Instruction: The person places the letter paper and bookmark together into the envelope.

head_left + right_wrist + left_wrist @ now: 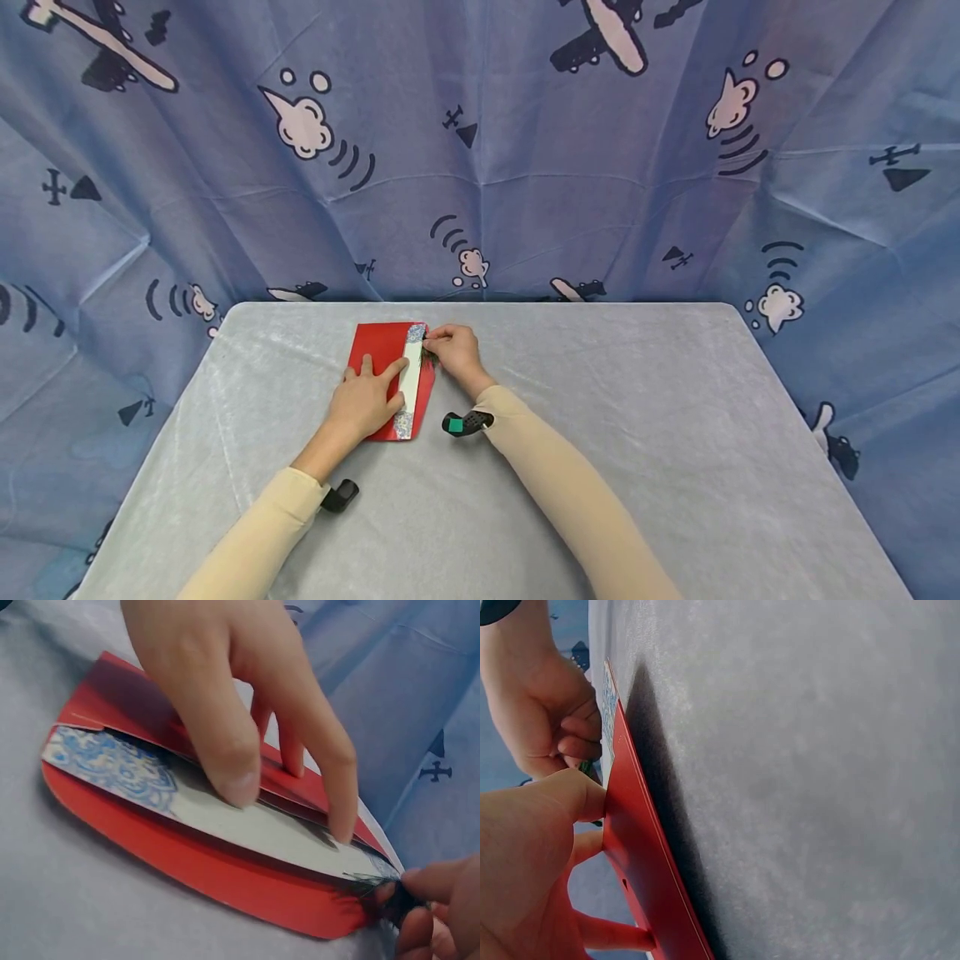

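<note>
A red paper envelope point(378, 342) lies flat with its flap open to the right. Along its mouth, partly inside, is a white paper strip point(411, 377) with blue patterned ends, perhaps a bookmark. My left hand point(360, 403) spreads its fingers over the envelope, and its thumb and index fingertip press on the strip. At the strip's far end, my right hand point(456, 353) pinches a dark green tassel point(403, 901), whose loose threads fan out over the flap. Whether the tassel is fastened to the strip is hidden by the fingers.
The envelope lies on a grey cloth-covered table point(637, 433), left of its middle. A blue curtain point(480, 150) printed with planes hangs behind the far edge. Black straps point(467, 423) with cameras sit on both wrists.
</note>
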The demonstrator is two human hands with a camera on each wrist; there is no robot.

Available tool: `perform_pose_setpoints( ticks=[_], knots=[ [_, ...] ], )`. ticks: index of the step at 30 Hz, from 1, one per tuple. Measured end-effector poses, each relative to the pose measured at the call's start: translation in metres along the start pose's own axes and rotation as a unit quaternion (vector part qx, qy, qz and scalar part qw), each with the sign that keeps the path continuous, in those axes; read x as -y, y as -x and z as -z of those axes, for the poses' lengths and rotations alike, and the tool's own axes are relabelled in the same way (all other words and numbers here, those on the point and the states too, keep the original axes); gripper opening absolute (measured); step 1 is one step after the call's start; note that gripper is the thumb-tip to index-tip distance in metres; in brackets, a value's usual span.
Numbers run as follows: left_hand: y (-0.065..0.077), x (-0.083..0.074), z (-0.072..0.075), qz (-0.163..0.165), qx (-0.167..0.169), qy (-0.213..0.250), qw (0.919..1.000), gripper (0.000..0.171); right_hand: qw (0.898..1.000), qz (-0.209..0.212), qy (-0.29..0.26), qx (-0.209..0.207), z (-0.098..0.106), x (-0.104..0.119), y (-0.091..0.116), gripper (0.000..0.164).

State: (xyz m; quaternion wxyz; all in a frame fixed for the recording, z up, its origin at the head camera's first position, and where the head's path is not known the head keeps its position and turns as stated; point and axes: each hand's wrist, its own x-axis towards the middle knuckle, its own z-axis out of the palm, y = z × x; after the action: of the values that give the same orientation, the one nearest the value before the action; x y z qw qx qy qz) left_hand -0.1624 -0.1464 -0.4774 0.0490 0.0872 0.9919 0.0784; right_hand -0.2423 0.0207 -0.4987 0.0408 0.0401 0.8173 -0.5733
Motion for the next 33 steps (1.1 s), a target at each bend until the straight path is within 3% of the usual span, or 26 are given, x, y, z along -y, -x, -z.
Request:
perform_pose_setpoints(
  ticks=[7, 14, 17, 22, 27, 33],
  knots=[
    [-0.0008, 0.0001, -0.0015, -0.001, 0.001, -0.002, 1.0, 0.061, 0.996, 0.017, 0.085, -0.028, -0.0034, 0.0001, 0.0062, 0.011],
    [-0.0005, 0.0003, -0.0011, 0.001, 0.002, -0.004, 1.0, 0.061, 0.99, 0.028, 0.136, -0.033, -0.0012, -0.0001, 0.0082, 0.01],
    [-0.0004, 0.0005, -0.0012, 0.0, -0.001, -0.005, 1.0, 0.061, 0.989, 0.036, 0.138, -0.028, 0.0, -0.0005, 0.0077, 0.007],
    [-0.0001, 0.0008, -0.0012, -0.001, -0.004, -0.006, 1.0, 0.061, 0.991, 0.053, 0.12, -0.016, 0.0017, -0.0005, 0.0068, 0.016],
    [0.0, 0.0015, -0.001, -0.001, -0.005, -0.004, 1.0, 0.06, 0.99, 0.064, 0.126, -0.003, 0.0029, 0.0008, 0.0076, 0.008],
    [-0.0005, 0.0018, -0.0016, 0.003, -0.001, -0.002, 1.0, 0.061, 0.989, 0.056, 0.133, 0.018, 0.0035, 0.0018, 0.0096, 0.009]
  ],
)
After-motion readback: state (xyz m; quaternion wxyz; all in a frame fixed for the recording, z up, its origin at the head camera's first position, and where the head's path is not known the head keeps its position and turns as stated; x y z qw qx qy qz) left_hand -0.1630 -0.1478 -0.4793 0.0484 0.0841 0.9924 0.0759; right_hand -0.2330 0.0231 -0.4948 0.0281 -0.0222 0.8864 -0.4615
